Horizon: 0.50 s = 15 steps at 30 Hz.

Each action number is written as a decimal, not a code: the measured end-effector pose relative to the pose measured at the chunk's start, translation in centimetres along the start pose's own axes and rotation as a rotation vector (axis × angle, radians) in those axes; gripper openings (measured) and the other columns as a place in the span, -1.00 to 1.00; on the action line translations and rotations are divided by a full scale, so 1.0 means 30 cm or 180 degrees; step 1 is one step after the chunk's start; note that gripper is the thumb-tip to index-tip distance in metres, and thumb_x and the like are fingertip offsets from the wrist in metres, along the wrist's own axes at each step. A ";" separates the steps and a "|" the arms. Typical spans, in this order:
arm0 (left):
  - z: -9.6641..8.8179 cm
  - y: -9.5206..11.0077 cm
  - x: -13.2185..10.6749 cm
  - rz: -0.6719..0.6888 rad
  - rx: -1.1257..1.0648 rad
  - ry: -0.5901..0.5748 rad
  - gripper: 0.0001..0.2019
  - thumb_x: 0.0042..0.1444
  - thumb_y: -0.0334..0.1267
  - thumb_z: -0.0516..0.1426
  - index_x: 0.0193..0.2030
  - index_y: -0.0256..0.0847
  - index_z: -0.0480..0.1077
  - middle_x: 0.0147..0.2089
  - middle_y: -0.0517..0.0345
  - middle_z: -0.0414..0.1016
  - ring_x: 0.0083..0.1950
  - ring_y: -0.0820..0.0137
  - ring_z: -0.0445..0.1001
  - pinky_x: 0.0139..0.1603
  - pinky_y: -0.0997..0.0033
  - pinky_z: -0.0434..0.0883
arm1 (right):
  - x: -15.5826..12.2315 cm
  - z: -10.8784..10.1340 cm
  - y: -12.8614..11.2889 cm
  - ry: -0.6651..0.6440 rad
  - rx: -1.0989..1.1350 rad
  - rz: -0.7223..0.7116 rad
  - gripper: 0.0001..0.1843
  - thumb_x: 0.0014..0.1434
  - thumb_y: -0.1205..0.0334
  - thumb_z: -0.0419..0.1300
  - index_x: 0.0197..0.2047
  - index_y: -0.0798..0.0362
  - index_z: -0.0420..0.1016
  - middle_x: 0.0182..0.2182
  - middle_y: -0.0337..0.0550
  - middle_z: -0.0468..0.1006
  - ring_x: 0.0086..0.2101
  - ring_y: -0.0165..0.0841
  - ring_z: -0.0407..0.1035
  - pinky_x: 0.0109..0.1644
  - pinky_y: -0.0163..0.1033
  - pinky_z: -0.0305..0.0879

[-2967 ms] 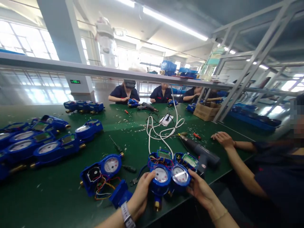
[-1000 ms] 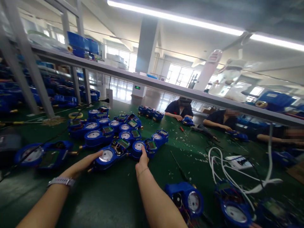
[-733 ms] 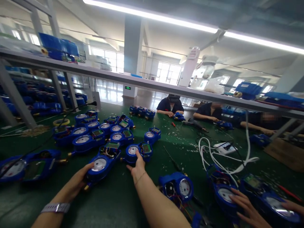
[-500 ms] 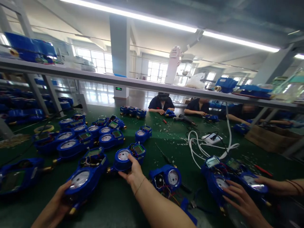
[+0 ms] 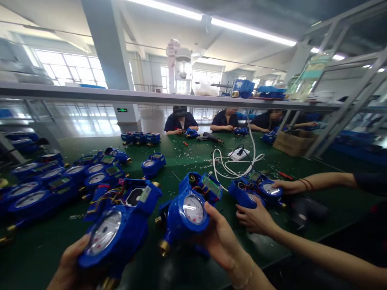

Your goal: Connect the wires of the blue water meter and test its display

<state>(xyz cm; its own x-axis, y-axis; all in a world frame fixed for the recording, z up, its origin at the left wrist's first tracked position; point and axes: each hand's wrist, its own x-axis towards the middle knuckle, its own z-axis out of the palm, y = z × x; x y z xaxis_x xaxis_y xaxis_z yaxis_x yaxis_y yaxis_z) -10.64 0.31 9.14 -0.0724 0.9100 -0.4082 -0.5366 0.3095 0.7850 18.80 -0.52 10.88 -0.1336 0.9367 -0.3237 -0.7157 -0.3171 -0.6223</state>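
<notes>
My left hand (image 5: 71,257) grips a blue water meter (image 5: 133,225) by its round dial end, low at the left. The meter's box is open at the far end, and coloured wires (image 5: 113,193) spill from it over a blue part beside it. My right hand (image 5: 222,241) holds a second water meter (image 5: 178,217), thumb on the dial rim. That meter is tilted, with a brass fitting toward me, and its small display board (image 5: 211,185) and wires are exposed. The fingers under both meters are hidden.
Several blue meters (image 5: 96,178) crowd the left of the green table (image 5: 121,161). At right, a co-worker's hands (image 5: 256,215) hold other meters. A white power strip (image 5: 238,154) with a looped cable lies behind. A shelf (image 5: 145,96) spans above; people sit across the table.
The view has turned to the right. My right hand has left the farther meter spot and now holds a meter up closer to me. The left meter is raised, with wires now showing.
</notes>
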 end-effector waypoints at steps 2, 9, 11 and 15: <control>0.139 -0.055 -0.022 -0.0100 -0.0008 -0.0258 -0.30 -0.07 -0.16 0.30 0.25 -0.16 0.26 -0.27 0.07 0.65 -0.28 0.04 0.63 -0.37 0.16 0.62 | -0.080 -0.106 -0.022 0.0269 -0.0013 -0.0089 -0.32 -0.22 -0.11 0.53 -0.08 0.07 0.54 -0.23 -0.10 0.60 -0.29 -0.25 0.44 -0.32 -0.22 0.39; 0.517 -0.287 -0.024 -0.0796 -0.0149 -0.1381 -0.48 0.17 -0.11 0.19 0.23 -0.25 0.30 -0.13 -0.05 0.63 -0.17 0.13 0.62 -0.16 0.13 0.59 | -0.312 -0.431 -0.062 0.1020 0.0023 -0.0344 -0.46 -0.05 -0.10 0.46 -0.07 0.02 0.56 -0.15 -0.08 0.61 -0.18 -0.17 0.48 -0.15 -0.13 0.41; 0.584 -0.359 -0.005 -0.0924 -0.0066 -0.1470 -0.53 0.21 -0.09 0.15 0.20 -0.27 0.33 -0.10 -0.08 0.62 -0.17 0.16 0.61 -0.18 0.17 0.58 | -0.358 -0.508 -0.065 0.1151 -0.0082 -0.0355 -0.43 -0.06 -0.14 0.44 -0.07 0.03 0.56 -0.14 -0.05 0.61 -0.10 -0.10 0.47 -0.05 -0.05 0.40; 0.692 -0.493 0.040 -0.0976 0.0135 -0.1413 -0.62 0.19 -0.13 0.19 0.08 -0.31 0.41 -0.08 -0.09 0.60 -0.21 0.25 0.58 -0.28 0.33 0.55 | -0.377 -0.625 -0.107 0.1205 -0.0751 -0.0413 -0.39 -0.12 -0.26 0.39 -0.11 -0.01 0.58 -0.17 0.00 0.61 -0.03 0.06 0.44 -0.02 0.16 0.39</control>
<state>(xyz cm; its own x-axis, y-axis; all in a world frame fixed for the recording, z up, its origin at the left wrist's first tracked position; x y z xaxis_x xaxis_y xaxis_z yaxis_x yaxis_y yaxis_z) 14.65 2.54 6.71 0.4495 0.8023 -0.3927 -0.4422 0.5818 0.6826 35.47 -12.87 3.17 0.2378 0.8647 -0.4425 -0.5287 -0.2670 -0.8058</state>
